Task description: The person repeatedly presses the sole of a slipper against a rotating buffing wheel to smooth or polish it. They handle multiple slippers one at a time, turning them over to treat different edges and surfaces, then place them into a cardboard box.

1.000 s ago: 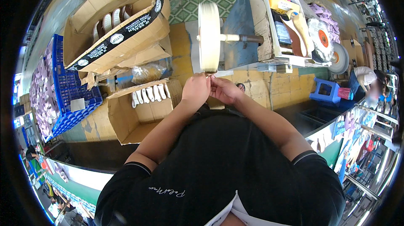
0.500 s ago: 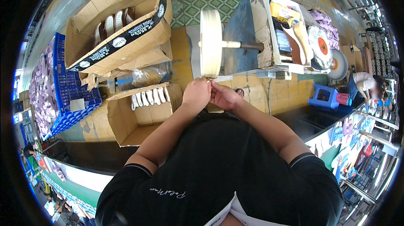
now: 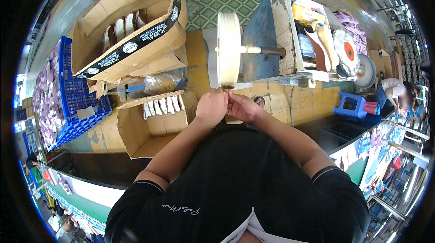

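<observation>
A cream buffing wheel (image 3: 229, 49) turns edge-on on a horizontal shaft (image 3: 258, 50) that runs right into a blue-grey machine housing (image 3: 263, 39). My left hand (image 3: 211, 106) and my right hand (image 3: 242, 107) meet just below the wheel's lower rim. Together they pinch a small pale piece (image 3: 226, 90) against it; most of that piece is hidden by my fingers. Both forearms come up from my black shirt.
A small open carton (image 3: 154, 123) of white shoe soles sits left of my hands. A larger carton (image 3: 131, 30) with more soles stands behind it. A blue crate (image 3: 68, 102) of pale parts is far left. A blue stool (image 3: 351, 106) and another person (image 3: 398, 93) are at right.
My hands stay together under the wheel and have barely shifted. The view has tilted slightly, so the wheel sits a little higher in the picture.
</observation>
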